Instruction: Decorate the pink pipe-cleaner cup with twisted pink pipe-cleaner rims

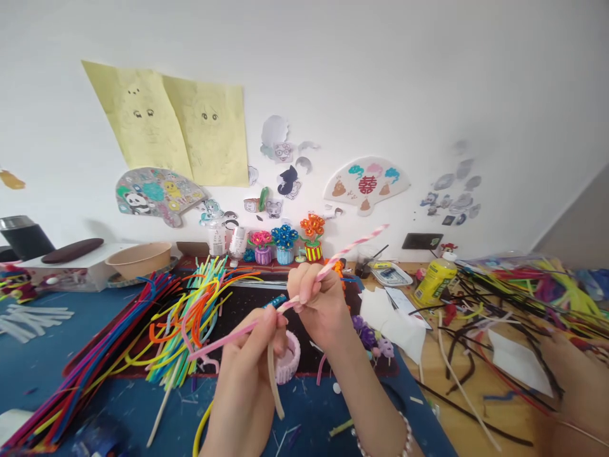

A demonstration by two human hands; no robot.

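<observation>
A striped pink-and-white twisted pipe cleaner (pixel 354 244) is held up in the center of the frame, slanting from the middle toward the upper right. The right hand (pixel 320 301), at the center, pinches it with thumb and curled fingers, and its striped tip sticks out above the fist. A beaded bracelet (pixel 408 438) circles this arm at the bottom of the frame. The left hand (pixel 250 371), lower and a little left, pinches the same piece between thumb and fingers where the two strands part. From there a loose pink end (pixel 216 344) runs out to the left, and a pale end (pixel 275 387) hangs down in front of the palm.

Just behind the left hand, a pink ribbed cup (pixel 291 363) sits at the lower center. Left of center lies a bright pile of pipe cleaners (pixel 193 320), partly over a dark mat (pixel 245 304). Purple flowers (pixel 365 333) lie right of the right arm. Three small flower pots (pixel 284 255) stand in a row near the wall. At the right edge, another person's hand (pixel 573 365) is partly in view; what its fingers are doing is unclear.
</observation>
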